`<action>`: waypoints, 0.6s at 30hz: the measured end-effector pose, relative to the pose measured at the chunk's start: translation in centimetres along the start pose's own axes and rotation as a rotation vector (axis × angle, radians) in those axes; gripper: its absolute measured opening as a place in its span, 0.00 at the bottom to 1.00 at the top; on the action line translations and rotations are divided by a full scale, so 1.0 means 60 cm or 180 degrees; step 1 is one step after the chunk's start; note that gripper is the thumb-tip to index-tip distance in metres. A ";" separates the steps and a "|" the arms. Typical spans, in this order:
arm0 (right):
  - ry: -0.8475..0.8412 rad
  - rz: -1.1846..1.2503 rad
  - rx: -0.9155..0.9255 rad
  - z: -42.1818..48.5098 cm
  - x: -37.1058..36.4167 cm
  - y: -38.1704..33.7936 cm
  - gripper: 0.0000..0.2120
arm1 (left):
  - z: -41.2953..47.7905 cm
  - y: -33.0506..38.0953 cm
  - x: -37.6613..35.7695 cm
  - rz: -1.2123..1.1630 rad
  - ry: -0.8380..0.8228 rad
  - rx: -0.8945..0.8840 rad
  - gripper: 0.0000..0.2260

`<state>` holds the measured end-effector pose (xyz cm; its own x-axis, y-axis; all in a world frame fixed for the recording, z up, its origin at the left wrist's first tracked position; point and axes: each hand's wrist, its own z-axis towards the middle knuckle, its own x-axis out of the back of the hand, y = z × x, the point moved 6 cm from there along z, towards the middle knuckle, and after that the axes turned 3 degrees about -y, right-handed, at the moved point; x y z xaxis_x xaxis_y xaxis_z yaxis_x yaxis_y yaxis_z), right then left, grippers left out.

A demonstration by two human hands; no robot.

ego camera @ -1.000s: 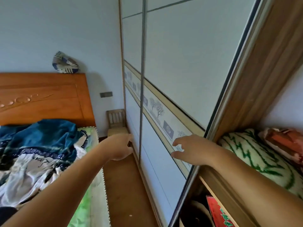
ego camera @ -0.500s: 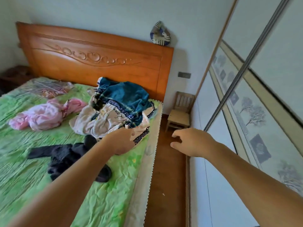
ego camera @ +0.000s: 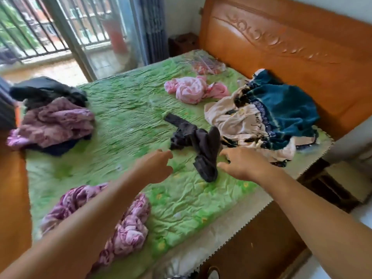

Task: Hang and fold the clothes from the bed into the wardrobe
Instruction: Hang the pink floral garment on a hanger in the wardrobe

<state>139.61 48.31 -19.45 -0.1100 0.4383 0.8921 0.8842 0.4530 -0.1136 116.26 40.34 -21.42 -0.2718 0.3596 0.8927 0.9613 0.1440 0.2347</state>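
Note:
Loose clothes lie scattered over a bed with a green sheet (ego camera: 130,109). A dark grey garment (ego camera: 201,146) lies crumpled in the middle. My left hand (ego camera: 155,166) hovers just left of it and my right hand (ego camera: 243,164) just right of it, both with relaxed fingers and holding nothing. A white and teal heap (ego camera: 267,115) sits near the headboard, a pink garment (ego camera: 193,90) behind the grey one. A purple patterned garment (ego camera: 128,224) lies under my left forearm. Another purple one (ego camera: 56,121) and a black one (ego camera: 46,91) lie at the far left. The wardrobe is out of view.
The orange wooden headboard (ego camera: 291,53) stands at the right and a wooden footboard (ego camera: 12,198) at the left. A barred balcony door (ego camera: 60,27) and a curtain (ego camera: 151,27) are behind the bed. Several hangers (ego camera: 205,63) lie near the bed's far corner.
My view has swung left from the wardrobe's sliding doors to the bed. Both hands have come down over the bed on either side of the dark grey garment.

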 end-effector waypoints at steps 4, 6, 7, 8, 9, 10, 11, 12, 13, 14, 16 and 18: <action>-0.0187 -0.0095 0.0727 0.031 -0.034 -0.132 0.23 | -0.127 -0.104 -0.029 -0.0311 0.0125 0.0807 0.21; -0.0293 -0.0170 0.1091 0.031 -0.058 -0.199 0.24 | -0.204 -0.142 -0.046 -0.0337 0.0201 0.1210 0.20; -0.0319 -0.0199 0.1197 0.031 -0.070 -0.224 0.24 | -0.235 -0.155 -0.054 -0.0374 0.0235 0.1345 0.19; -0.0338 -0.0231 0.1275 0.031 -0.080 -0.244 0.24 | -0.261 -0.165 -0.063 -0.0424 0.0275 0.1466 0.18; -0.0371 -0.0273 0.1413 0.027 -0.094 -0.275 0.25 | -0.296 -0.179 -0.073 -0.0475 0.0298 0.1643 0.17; -0.0390 -0.0310 0.1532 0.021 -0.106 -0.303 0.25 | -0.327 -0.192 -0.083 -0.0503 0.0293 0.1795 0.16; -0.0408 -0.0350 0.1635 0.014 -0.118 -0.329 0.25 | -0.355 -0.206 -0.094 -0.0522 0.0282 0.1934 0.15; -0.0421 -0.0394 0.1743 0.009 -0.129 -0.353 0.24 | -0.382 -0.219 -0.104 -0.0558 0.0271 0.2059 0.14; -0.0429 -0.0435 0.1844 0.004 -0.140 -0.377 0.23 | -0.405 -0.233 -0.116 -0.0601 0.0265 0.2149 0.13; -0.0425 -0.0469 0.1927 -0.001 -0.149 -0.398 0.22 | -0.424 -0.248 -0.128 -0.0647 0.0256 0.2214 0.12; -0.0433 -0.0522 0.2021 -0.002 -0.165 -0.437 0.21 | -0.454 -0.275 -0.149 -0.0755 0.0235 0.2343 0.12; -0.0464 -0.0582 0.2068 0.004 -0.179 -0.474 0.21 | -0.470 -0.307 -0.169 -0.0869 0.0194 0.2438 0.17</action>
<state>115.54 30.91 -25.93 -0.3316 0.3897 0.8592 0.3992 0.8831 -0.2465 102.55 8.02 -23.94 -0.4680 0.1730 0.8666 0.5586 0.8178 0.1384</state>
